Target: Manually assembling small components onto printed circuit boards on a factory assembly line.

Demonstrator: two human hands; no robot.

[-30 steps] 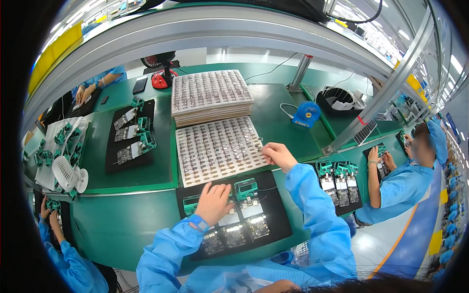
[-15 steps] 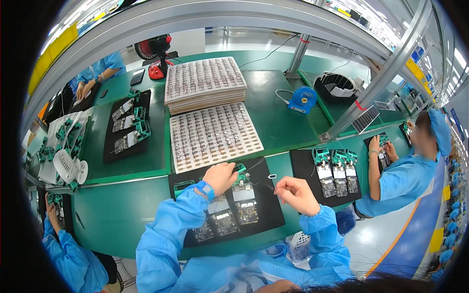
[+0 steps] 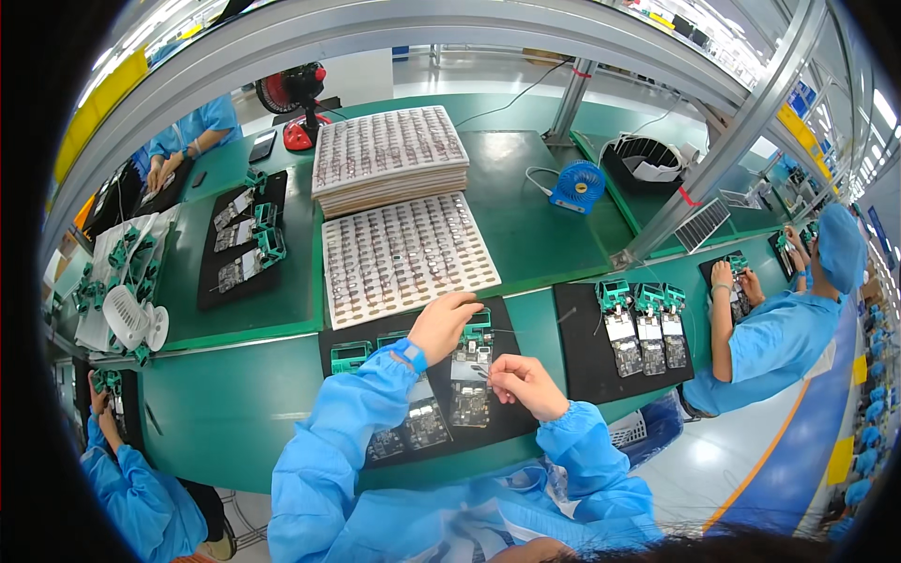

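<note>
On a black mat [image 3: 511, 413] in front of me lie several circuit boards with green plastic frames at their far ends. My left hand [image 3: 443, 328] bends its fingers over the far edge of the rightmost green plastic frame [image 3: 480, 326]; its thumb is hidden. My right hand [image 3: 527, 387] pinches a thin tool that looks like tweezers [image 3: 481, 372], just above the white part of the rightmost circuit board [image 3: 470, 403]. A small light-coloured part appears close to the tool's tip, too small to make out. The left forearm partly covers the other boards.
Beyond the mat lies a white tray [image 3: 488, 272] of small parts, with a stack of trays [image 3: 324, 202] behind. A blue fan [image 3: 577, 188] stands right of them. More framed boards [image 3: 648, 328] lie on a mat at right. Co-workers sit at both sides; a metal post [image 3: 699, 178] rises at right.
My right hand has moved left and nearer, bringing the thin tool from beside the mat's right part to over the rightmost board. My left hand has shifted right, onto that board's green frame.
</note>
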